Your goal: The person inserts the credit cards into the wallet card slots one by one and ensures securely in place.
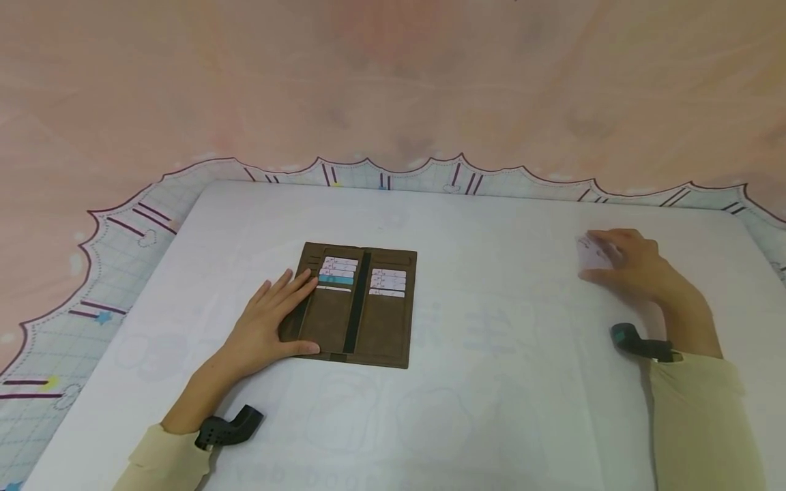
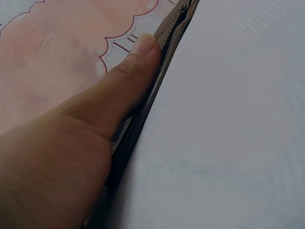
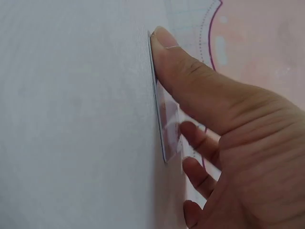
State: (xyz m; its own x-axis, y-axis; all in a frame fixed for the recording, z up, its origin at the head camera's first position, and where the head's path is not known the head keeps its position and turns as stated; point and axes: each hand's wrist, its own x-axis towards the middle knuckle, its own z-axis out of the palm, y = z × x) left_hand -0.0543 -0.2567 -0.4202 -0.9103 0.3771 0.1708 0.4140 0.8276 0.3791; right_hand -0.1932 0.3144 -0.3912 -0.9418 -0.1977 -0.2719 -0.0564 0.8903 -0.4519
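A brown card wallet [image 1: 383, 334] lies unfolded on the white tabletop, with cards in the slots of both halves. On its left half the cards are whitish apart from one blue card [image 1: 336, 279]. My left hand [image 1: 264, 334] rests with spread fingers on the wallet's left edge; in the left wrist view the thumb lies along the wallet's lower edge [image 2: 155, 90]. Far to the right, my right hand [image 1: 638, 266] holds a pale printed card [image 1: 591, 254] by its edges between thumb and fingers. The right wrist view shows this thin card [image 3: 167, 114] close over the tabletop, thumb on one end.
The white tabletop [image 1: 491, 286] stretches between the two hands. A scalloped cloth border [image 1: 424, 179] with dark stripes runs along the far and left edges. Beyond it hangs or lies a peach-coloured cloth [image 1: 393, 82]. Black wrist cameras [image 1: 230, 428] sit on both wrists.
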